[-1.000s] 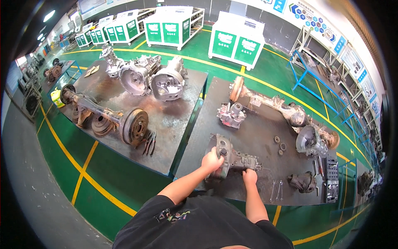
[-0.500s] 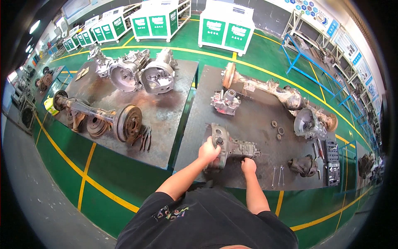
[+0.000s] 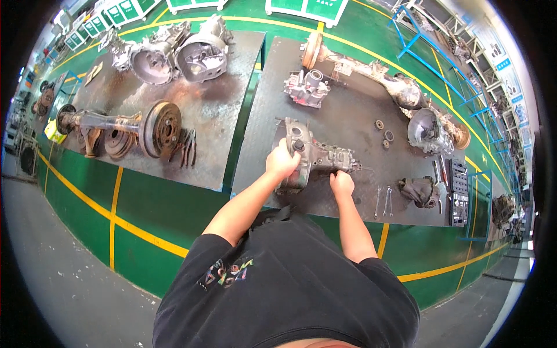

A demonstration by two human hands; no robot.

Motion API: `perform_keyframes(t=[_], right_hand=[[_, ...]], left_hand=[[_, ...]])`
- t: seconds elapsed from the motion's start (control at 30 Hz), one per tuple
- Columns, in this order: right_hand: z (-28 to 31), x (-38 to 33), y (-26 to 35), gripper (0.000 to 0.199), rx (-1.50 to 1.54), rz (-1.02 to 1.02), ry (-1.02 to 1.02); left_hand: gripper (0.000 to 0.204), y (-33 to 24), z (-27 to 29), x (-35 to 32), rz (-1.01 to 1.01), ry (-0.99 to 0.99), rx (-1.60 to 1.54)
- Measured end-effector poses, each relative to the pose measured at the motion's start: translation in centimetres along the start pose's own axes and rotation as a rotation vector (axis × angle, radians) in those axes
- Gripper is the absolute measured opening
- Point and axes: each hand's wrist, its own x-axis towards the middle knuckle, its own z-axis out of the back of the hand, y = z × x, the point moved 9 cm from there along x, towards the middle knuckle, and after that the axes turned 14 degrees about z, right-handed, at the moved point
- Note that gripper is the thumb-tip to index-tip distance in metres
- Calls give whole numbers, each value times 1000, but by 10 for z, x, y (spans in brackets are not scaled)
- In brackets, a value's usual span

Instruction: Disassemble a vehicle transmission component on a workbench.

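Green workshop floor with yellow lines frames two dark steel plates; on the right-hand surface (image 3: pixel 348 124) lies a grimy grey cast-metal gearbox casing (image 3: pixel 310 155), near the plate's edge closest to me. I see my left hand (image 3: pixel 282 163) closed over its rounded end at nine o'clock, steadying it, I judge. My right hand (image 3: pixel 342 183) is curled tight at five o'clock of the casing (what it grips, I cannot tell). Two slim spanners (image 3: pixel 383 200) lie at three o'clock.
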Motion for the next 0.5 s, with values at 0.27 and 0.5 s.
perform_keyframes(t=[0.27,0.5], right_hand=[[-27,2,-31,35,-23,35,-32],[-12,-14,-21,32,63,-148,-44]], left_hand=[[50,-6,-6,-7,-30,15,-1],[51,-3,-1,-8,-34,-1,-19]])
